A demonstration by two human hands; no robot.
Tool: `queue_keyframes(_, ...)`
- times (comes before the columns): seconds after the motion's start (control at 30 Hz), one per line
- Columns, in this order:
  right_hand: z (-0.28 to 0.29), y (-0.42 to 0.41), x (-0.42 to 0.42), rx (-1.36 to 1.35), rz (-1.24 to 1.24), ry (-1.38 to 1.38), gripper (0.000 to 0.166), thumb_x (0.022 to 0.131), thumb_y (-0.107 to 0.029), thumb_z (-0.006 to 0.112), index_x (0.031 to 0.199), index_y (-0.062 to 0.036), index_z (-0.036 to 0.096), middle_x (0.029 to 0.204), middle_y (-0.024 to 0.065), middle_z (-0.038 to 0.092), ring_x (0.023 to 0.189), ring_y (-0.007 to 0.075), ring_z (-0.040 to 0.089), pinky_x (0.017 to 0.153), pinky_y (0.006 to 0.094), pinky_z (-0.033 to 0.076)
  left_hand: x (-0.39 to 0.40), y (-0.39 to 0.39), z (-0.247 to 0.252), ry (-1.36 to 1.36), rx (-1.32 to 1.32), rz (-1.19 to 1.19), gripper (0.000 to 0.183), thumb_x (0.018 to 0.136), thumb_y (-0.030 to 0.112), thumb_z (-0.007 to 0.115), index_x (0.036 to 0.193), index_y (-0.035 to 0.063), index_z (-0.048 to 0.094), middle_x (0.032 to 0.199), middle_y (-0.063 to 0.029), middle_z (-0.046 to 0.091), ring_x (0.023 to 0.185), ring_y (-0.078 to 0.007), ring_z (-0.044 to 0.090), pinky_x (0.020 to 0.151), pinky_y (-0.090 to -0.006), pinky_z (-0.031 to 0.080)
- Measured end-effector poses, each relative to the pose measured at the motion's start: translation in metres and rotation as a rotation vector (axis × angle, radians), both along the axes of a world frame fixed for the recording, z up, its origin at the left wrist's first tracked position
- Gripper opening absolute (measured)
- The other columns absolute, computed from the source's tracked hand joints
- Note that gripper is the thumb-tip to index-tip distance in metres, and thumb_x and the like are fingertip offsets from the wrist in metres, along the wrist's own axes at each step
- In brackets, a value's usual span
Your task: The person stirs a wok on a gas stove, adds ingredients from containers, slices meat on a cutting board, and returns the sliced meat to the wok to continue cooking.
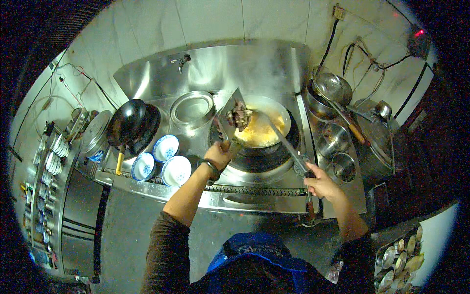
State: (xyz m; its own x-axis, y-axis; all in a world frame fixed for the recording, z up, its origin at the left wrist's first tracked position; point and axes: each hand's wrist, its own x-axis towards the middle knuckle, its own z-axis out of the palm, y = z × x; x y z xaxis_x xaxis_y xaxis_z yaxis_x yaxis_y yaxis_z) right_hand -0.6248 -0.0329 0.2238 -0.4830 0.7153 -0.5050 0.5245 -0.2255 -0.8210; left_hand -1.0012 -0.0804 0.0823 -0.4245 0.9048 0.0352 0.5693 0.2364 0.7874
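My left hand [218,156] grips an angular metal piece [237,98] that is tilted over the left edge of a round wok [287,119]; whether it is a tray or a blade I cannot tell. Dark, chunky food [239,117] lies against the metal, above the wok. Yellow food [257,130], partly liquid, is in the wok on the stove burner. The long metal handle of a cooking utensil [288,147] is in my right hand [321,182]; its far end reaches into the wok, and its head is hidden.
Left of the wok stand three blue-and-white bowls [176,171], a round metal dish [192,108] and a dark wok [126,121] with a yellow handle. On the right are metal pots [334,139], a strainer [326,82] and a large pot [378,147]. A faucet [180,62] is behind.
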Motion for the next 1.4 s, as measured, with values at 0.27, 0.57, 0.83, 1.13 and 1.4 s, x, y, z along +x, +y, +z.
queue_keyframes(0.27, 0.018, 0.007, 0.042, -0.13, -0.096, 0.26, 0.067, 0.087, -0.008, 0.056, 0.145, -0.018, 0.023, 0.073, -0.0012, 0.049, 0.053, 0.0058, 0.046, 0.042, 0.0222, 0.038, 0.007, 0.03, 0.089, 0.331, -0.137, 0.145, 0.036, 0.077, 0.025, 0.063, 0.101, -0.0004, 0.056, 0.093, -0.0218, 0.066, 0.085, -0.037, 0.064, 0.075, -0.0435, 0.05)
queue_keyframes(0.57, -0.023, 0.016, -0.015, -0.94, -0.131, 0.702, 0.017, 0.088, -0.02, 0.055, 0.077, -0.0113, 0.047, 0.059, -0.0045, 0.046, 0.049, 0.007, 0.044, 0.044, 0.0209, 0.035, 0.007, -0.064, 0.061, -0.607, 0.206, 0.232, 0.029, 0.079, 0.016, 0.065, 0.1, 0.0008, 0.052, 0.064, -0.001, 0.051, 0.046, -0.0083, 0.045, 0.039, -0.0229, 0.036)
queue_keyframes(0.83, -0.008, -0.006, 0.013, -1.046, -0.13, 0.855, 0.019, 0.091, -0.023, 0.053, 0.079, -0.0104, 0.049, 0.059, -0.0035, 0.047, 0.05, 0.0075, 0.047, 0.048, 0.0222, 0.04, -0.002, -0.224, 0.034, -0.681, 0.217, 0.415, 0.03, 0.081, 0.013, 0.063, 0.104, 0.0045, 0.046, 0.063, -0.0009, 0.049, 0.044, -0.0082, 0.044, 0.038, -0.0226, 0.035)
queue_keyframes(1.13, 0.071, -0.061, 0.0, 0.059, 0.143, -0.092, 0.08, 0.081, -0.008, 0.055, 0.148, -0.0098, 0.011, 0.066, 0.0046, 0.054, 0.051, 0.0121, 0.051, 0.046, 0.0272, 0.04, -0.005, -0.337, -0.006, -0.713, 0.251, 0.545, 0.04, 0.083, 0.006, 0.06, 0.119, 0.002, 0.042, 0.067, -0.0009, 0.05, 0.046, -0.0084, 0.046, 0.039, -0.023, 0.039)
queue_keyframes(1.4, 0.035, -0.081, -0.027, 0.144, 0.231, -0.146, 0.077, 0.078, -0.003, 0.054, 0.146, -0.0116, 0.019, 0.082, 0.0097, 0.06, 0.052, 0.0125, 0.05, 0.048, 0.0289, 0.043, -0.006, -0.358, -0.018, -0.838, 0.269, 0.602, 0.034, 0.084, 0.006, 0.061, 0.113, 0.0036, 0.044, 0.067, -0.0001, 0.05, 0.047, -0.0079, 0.045, 0.039, -0.0233, 0.039)
